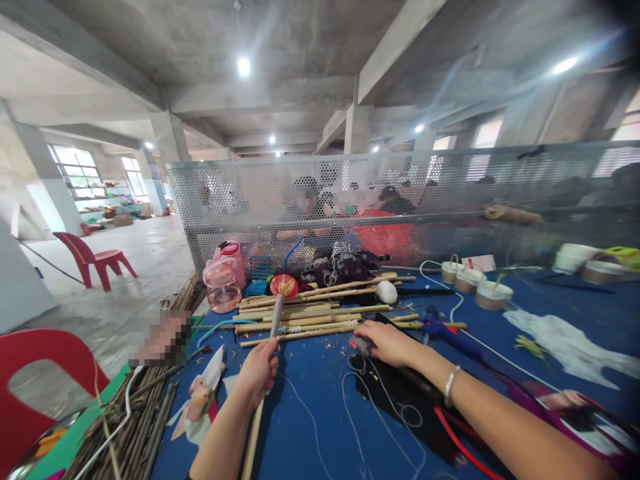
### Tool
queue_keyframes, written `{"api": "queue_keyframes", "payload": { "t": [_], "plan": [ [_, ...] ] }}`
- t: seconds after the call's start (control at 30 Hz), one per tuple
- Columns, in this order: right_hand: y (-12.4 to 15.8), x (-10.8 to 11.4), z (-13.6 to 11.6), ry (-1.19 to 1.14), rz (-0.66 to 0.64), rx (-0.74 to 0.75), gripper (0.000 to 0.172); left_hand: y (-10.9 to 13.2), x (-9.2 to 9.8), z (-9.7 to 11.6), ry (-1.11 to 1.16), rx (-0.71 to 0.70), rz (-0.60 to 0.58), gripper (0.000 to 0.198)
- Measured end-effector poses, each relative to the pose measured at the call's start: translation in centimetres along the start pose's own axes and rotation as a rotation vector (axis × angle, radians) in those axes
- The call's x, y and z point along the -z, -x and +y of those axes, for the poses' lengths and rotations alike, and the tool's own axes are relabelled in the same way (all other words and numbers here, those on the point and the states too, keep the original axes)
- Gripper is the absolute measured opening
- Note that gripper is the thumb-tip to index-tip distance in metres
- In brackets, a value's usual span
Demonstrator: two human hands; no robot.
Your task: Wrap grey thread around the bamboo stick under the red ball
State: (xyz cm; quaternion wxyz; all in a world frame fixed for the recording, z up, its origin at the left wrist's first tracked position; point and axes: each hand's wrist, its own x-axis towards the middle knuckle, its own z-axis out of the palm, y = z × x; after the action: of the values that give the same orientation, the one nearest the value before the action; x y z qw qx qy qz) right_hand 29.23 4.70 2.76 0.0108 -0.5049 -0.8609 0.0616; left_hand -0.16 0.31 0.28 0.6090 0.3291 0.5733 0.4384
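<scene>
My left hand (259,367) is closed round a long thin stick (255,433), which tilts up and away from me. Its upper part (277,317) looks grey and wrapped, and its far end overlaps a round red thing (284,285) with yellowish strands in front. Over the blue table, my right hand (385,342) has its fingers curled on a grey fuzzy clump (365,345). Loose pale thread (345,393) runs in loops over the tabletop below that hand. Between and beyond both hands lie several bamboo sticks (300,319), with a white ball (387,292) on them.
A perforated metal screen (240,193) borders the table's far side, with people behind it. A pink jug (223,287) stands back left; white tubs (494,295) and crumpled white plastic (565,340) are right. Bundled dark twigs (135,413) and a red chair (30,373) are left.
</scene>
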Motion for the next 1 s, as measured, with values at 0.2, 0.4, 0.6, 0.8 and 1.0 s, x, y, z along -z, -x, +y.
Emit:
{"api": "queue_keyframes", "payload": {
  "t": [0.2, 0.4, 0.6, 0.8, 1.0],
  "plan": [
    [-0.5, 2.9, -4.4, -0.199, 0.259, 0.096, 0.028, -0.2, 0.4, 0.3, 0.256, -0.016, -0.112, 0.029],
    [-2.2, 3.6, -12.6, -0.787, 0.316, 0.414, 0.031, 0.6, -0.4, 1.0, 0.452, 0.073, -0.164, 0.022],
    [-6.0, 1.8, -14.4, -0.876, 0.566, 0.353, 0.043, 0.8, -0.2, 1.2, 0.568, 0.181, -0.405, 0.029],
    [-5.6, 2.0, -9.8, -1.212, 0.354, 0.098, 0.031, 0.2, 0.4, 1.0, 0.585, 0.121, -0.406, 0.025],
    [-0.7, 3.3, -3.4, -1.683, -0.260, 0.312, 0.037, 0.4, 0.9, 1.4, 0.430, 0.015, -0.221, 0.021]
  ]
}}
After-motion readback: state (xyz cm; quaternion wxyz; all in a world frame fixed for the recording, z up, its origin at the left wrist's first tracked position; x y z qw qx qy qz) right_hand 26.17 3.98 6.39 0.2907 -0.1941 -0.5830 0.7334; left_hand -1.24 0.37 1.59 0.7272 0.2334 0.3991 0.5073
